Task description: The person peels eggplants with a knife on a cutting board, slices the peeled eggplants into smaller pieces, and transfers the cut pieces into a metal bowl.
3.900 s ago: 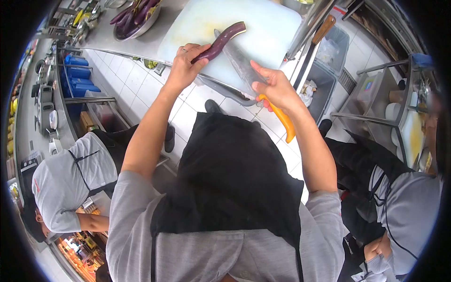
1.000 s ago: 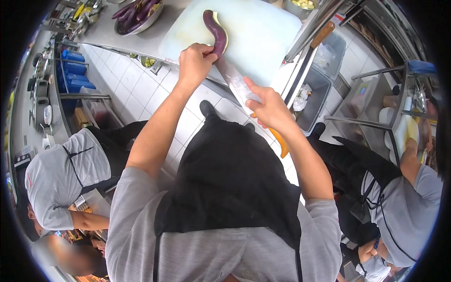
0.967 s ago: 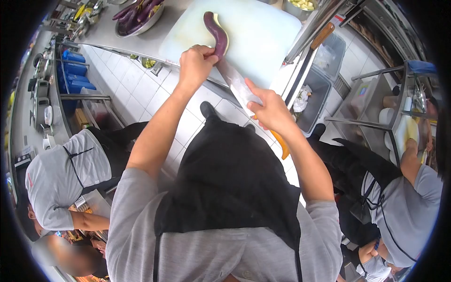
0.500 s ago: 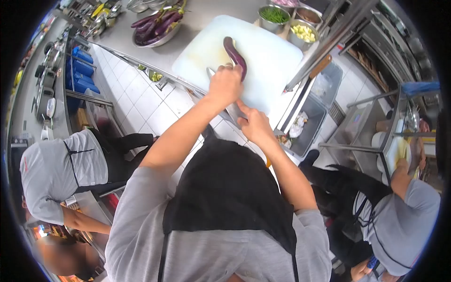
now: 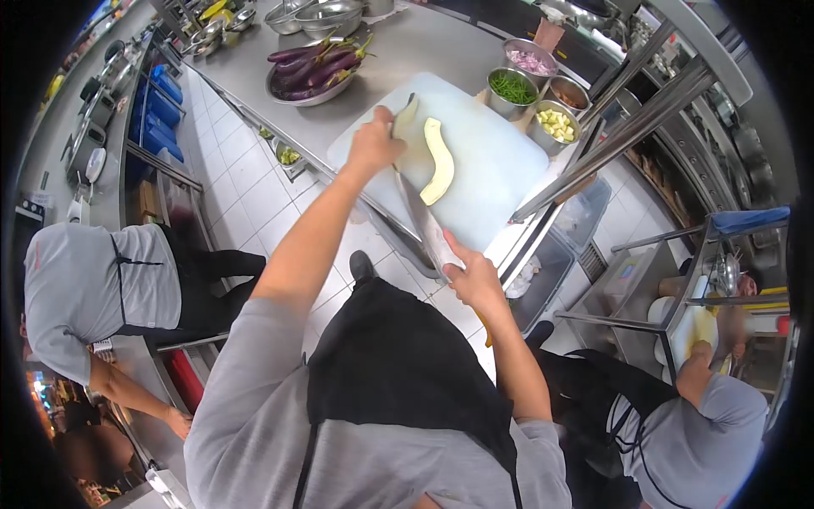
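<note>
Head view, left hand (image 5: 376, 146) holding one slice (image 5: 407, 114), right hand (image 5: 475, 283) one knife (image 5: 420, 215), one pale eggplant piece (image 5: 440, 162) on board (image 5: 498, 174)

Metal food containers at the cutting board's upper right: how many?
4: back container (pink pieces), left container (green), right container (brown), front container (pale cubes). Others may be hidden.

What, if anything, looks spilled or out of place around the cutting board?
Nothing stands out: the cut eggplant piece lies pale side up on the cutting board, the metal containers beside the board stand upright, and I see no spill there.
</note>
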`<state>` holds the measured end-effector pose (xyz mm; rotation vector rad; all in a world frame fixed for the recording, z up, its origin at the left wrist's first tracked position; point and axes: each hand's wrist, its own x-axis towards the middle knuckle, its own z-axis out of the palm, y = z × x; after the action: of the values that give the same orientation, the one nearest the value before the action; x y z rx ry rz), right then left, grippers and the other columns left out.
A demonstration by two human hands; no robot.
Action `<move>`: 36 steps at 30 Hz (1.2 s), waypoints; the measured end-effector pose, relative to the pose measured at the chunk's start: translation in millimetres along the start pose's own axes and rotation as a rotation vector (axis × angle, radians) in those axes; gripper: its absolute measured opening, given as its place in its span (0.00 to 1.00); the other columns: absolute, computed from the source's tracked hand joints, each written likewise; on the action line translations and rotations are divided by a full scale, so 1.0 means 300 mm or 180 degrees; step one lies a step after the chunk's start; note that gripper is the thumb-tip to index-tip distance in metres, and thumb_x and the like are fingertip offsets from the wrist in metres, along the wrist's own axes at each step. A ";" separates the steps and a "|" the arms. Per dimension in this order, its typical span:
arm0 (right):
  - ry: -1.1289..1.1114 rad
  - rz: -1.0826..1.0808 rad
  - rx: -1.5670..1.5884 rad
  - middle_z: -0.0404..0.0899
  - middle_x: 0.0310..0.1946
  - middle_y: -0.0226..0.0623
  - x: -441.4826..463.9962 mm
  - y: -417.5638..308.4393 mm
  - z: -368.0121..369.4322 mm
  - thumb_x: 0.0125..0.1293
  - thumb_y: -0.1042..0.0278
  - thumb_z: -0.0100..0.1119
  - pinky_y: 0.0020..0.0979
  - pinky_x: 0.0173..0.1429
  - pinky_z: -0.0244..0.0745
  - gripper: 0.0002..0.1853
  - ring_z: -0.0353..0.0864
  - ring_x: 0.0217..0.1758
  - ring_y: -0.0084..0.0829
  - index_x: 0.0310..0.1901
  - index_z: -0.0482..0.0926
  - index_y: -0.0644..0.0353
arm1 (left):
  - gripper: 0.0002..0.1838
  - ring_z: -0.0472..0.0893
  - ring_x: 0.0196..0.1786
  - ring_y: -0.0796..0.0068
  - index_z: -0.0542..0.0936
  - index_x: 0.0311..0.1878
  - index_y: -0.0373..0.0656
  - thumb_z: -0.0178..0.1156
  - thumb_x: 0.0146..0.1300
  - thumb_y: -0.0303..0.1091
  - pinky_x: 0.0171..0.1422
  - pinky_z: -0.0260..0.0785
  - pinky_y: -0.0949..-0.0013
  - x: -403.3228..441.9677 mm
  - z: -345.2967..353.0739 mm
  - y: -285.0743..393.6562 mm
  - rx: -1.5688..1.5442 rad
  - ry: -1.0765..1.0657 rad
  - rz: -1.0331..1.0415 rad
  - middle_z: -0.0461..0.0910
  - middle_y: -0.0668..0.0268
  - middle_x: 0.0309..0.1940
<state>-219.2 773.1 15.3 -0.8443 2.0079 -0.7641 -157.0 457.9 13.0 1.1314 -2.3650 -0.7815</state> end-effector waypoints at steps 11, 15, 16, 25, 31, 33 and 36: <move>-0.0203 0.0304 0.2014 0.84 0.40 0.36 -0.202 0.135 -0.113 0.71 0.74 0.64 0.26 0.23 0.72 0.34 0.81 0.27 0.23 0.78 0.69 0.55 | 0.24 0.86 0.32 0.66 0.81 0.58 0.36 0.70 0.57 0.27 0.38 0.82 0.65 -0.004 0.021 -0.259 -0.1050 0.0201 -0.0783 0.85 0.59 0.34; 0.0012 0.0312 0.2402 0.84 0.39 0.39 -0.180 0.205 -0.125 0.72 0.74 0.63 0.27 0.26 0.76 0.25 0.81 0.25 0.25 0.70 0.74 0.62 | 0.21 0.88 0.41 0.52 0.82 0.54 0.37 0.69 0.58 0.33 0.52 0.81 0.56 -0.072 0.024 -0.197 0.0323 0.0858 0.0169 0.86 0.51 0.36; 0.0062 0.0264 0.2464 0.84 0.39 0.39 -0.172 0.217 -0.124 0.72 0.75 0.63 0.27 0.26 0.76 0.24 0.81 0.25 0.25 0.68 0.74 0.62 | 0.20 0.87 0.45 0.49 0.83 0.53 0.37 0.69 0.58 0.36 0.54 0.79 0.53 -0.107 -0.040 -0.098 0.0468 0.0349 0.0251 0.87 0.49 0.38; 0.0641 0.0302 0.1991 0.84 0.36 0.36 0.015 0.222 -0.127 0.69 0.81 0.57 0.31 0.32 0.79 0.25 0.81 0.28 0.23 0.68 0.75 0.64 | 0.08 0.84 0.28 0.46 0.85 0.27 0.37 0.65 0.52 0.32 0.40 0.79 0.46 -0.539 -0.530 0.719 -0.0792 -0.2290 0.3877 0.82 0.51 0.21; 0.0958 -0.0100 0.0239 0.82 0.29 0.37 -0.008 0.112 -0.156 0.66 0.78 0.56 0.28 0.22 0.73 0.28 0.79 0.21 0.23 0.70 0.74 0.67 | 0.17 0.88 0.47 0.57 0.92 0.45 0.45 0.78 0.50 0.36 0.39 0.87 0.52 -0.609 -0.727 0.981 0.0172 -0.3819 0.3076 0.89 0.58 0.45; 0.0993 0.0057 0.0225 0.82 0.27 0.36 -0.029 0.104 -0.144 0.66 0.77 0.56 0.29 0.23 0.74 0.26 0.80 0.21 0.23 0.67 0.76 0.64 | 0.12 0.87 0.39 0.64 0.91 0.37 0.41 0.76 0.49 0.32 0.37 0.85 0.61 -0.564 -0.763 0.961 0.0250 -0.4030 0.3244 0.88 0.58 0.35; 0.0959 -0.0162 0.0067 0.82 0.26 0.36 0.022 0.109 -0.168 0.67 0.76 0.58 0.30 0.23 0.74 0.21 0.80 0.21 0.24 0.62 0.78 0.64 | 0.07 0.86 0.30 0.66 0.86 0.28 0.41 0.71 0.48 0.34 0.30 0.81 0.62 -0.586 -0.738 0.845 0.0358 -0.3090 0.3497 0.85 0.61 0.26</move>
<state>-274.2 797.9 12.4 -0.8086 2.2437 -0.9882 -72.8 660.2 323.1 -0.8010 -3.1525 -0.8179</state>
